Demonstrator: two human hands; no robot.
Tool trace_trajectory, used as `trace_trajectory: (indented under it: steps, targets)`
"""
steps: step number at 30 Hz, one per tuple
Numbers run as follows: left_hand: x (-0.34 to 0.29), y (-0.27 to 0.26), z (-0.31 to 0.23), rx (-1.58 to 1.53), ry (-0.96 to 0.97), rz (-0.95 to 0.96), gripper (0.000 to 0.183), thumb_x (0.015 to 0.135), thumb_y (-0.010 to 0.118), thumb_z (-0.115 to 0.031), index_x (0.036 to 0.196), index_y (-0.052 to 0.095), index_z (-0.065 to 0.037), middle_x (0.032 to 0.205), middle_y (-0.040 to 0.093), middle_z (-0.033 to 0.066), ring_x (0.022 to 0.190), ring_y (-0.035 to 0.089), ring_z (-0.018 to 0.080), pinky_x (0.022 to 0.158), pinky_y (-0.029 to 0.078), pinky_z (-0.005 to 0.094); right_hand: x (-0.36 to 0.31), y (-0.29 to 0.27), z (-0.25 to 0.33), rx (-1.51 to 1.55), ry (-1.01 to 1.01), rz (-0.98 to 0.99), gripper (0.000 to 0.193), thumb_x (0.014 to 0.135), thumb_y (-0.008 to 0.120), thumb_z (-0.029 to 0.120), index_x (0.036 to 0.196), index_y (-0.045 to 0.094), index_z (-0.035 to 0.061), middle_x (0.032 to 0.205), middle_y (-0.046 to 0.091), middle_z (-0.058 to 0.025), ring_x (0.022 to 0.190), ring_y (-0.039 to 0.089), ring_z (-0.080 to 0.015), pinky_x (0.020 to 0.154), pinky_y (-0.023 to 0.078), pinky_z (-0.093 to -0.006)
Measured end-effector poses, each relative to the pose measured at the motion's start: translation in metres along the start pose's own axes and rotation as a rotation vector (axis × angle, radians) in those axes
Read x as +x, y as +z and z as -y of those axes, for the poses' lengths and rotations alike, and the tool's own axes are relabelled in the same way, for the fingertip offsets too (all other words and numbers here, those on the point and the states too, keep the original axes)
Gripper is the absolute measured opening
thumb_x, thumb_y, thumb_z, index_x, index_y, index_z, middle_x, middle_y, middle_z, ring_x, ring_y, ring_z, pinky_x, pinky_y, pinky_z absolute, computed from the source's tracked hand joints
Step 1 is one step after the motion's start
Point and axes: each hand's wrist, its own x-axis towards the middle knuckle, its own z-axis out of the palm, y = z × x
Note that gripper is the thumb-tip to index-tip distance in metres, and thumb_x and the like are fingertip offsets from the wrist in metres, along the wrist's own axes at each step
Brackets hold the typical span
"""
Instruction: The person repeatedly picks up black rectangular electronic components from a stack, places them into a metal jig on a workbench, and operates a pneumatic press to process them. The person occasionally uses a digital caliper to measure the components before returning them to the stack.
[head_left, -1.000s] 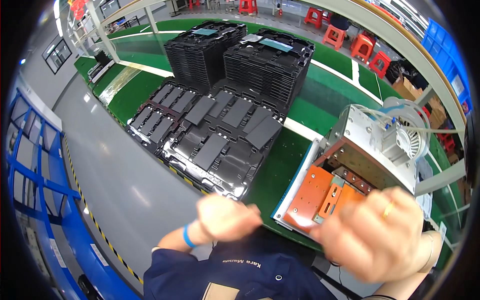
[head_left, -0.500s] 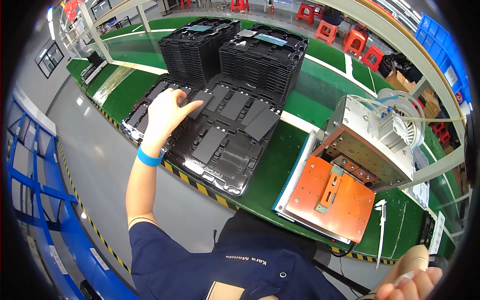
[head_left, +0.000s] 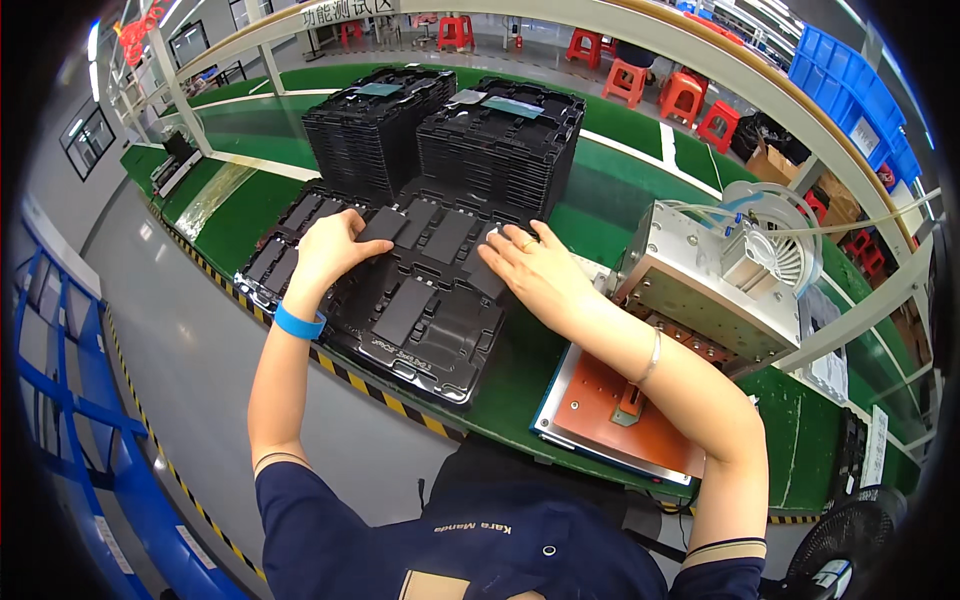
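From over here, I have the left hand (head_left: 328, 252) beside a flat dark block (head_left: 388, 229) in the black tray (head_left: 440, 348), thumb and fingers apart. The right hand (head_left: 538, 268) reaches over another block (head_left: 482, 274), fingers stretched. I can't tell if either grips.
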Motion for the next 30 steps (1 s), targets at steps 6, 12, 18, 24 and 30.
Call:
trace_trajectory:
  steps: [6,12,18,24,30]
  targets:
    - [0.002,0.001,0.009,-0.259,-0.082,0.053,0.045,0.064,0.083,-0.040,0.081,0.064,-0.004,0.064,0.062,0.0047,0.060,0.059,0.0160,0.060,0.046,0.0317,0.004,-0.005,0.003,-0.017,-0.068,0.152,0.033,0.085,0.053,0.012,0.117,0.057,0.0018,0.121,0.059,-0.0103,0.121,0.051,-0.0239,0.104,0.037,-0.0434]
    - [0.008,0.000,0.024,-0.746,-0.052,0.256,0.021,0.078,0.077,-0.015,0.088,0.062,-0.004,0.068,0.062,-0.0012,0.057,0.055,0.0043,0.050,0.041,0.0189,-0.018,-0.012,0.000,-0.057,-0.051,-0.022,0.030,0.083,0.055,0.011,0.111,0.060,0.0014,0.117,0.062,-0.0102,0.117,0.054,-0.0239,0.101,0.040,-0.0415]
    - [-0.017,-0.009,-0.045,-1.013,-0.019,0.527,0.021,0.080,0.075,-0.013,0.095,0.062,-0.004,0.075,0.066,-0.0010,0.066,0.058,0.0037,0.058,0.041,0.0150,-0.071,-0.092,0.015,0.079,-0.051,-0.220,0.036,0.077,0.059,0.011,0.111,0.063,0.0013,0.112,0.064,-0.0128,0.105,0.058,-0.0249,0.090,0.046,-0.0394]
    - [-0.012,0.027,-0.092,-0.979,0.016,0.759,0.027,0.080,0.077,-0.021,0.092,0.055,-0.011,0.065,0.059,-0.0064,0.052,0.046,0.0015,0.049,0.029,0.0161,-0.168,-0.134,0.041,0.017,0.144,-0.222,0.037,0.070,0.064,0.000,0.106,0.071,0.0088,0.102,0.057,-0.0079,0.081,0.058,-0.0189,0.067,0.050,-0.0316]
    - [-0.011,0.027,-0.106,-0.733,-0.021,0.752,0.029,0.080,0.077,-0.025,0.087,0.054,-0.008,0.065,0.062,-0.0012,0.051,0.060,0.0069,0.044,0.037,0.0172,-0.234,-0.126,0.051,0.057,0.535,-0.125,0.033,0.071,0.062,0.001,0.104,0.069,0.0016,0.101,0.060,-0.0134,0.088,0.065,-0.0286,0.077,0.056,-0.0395]
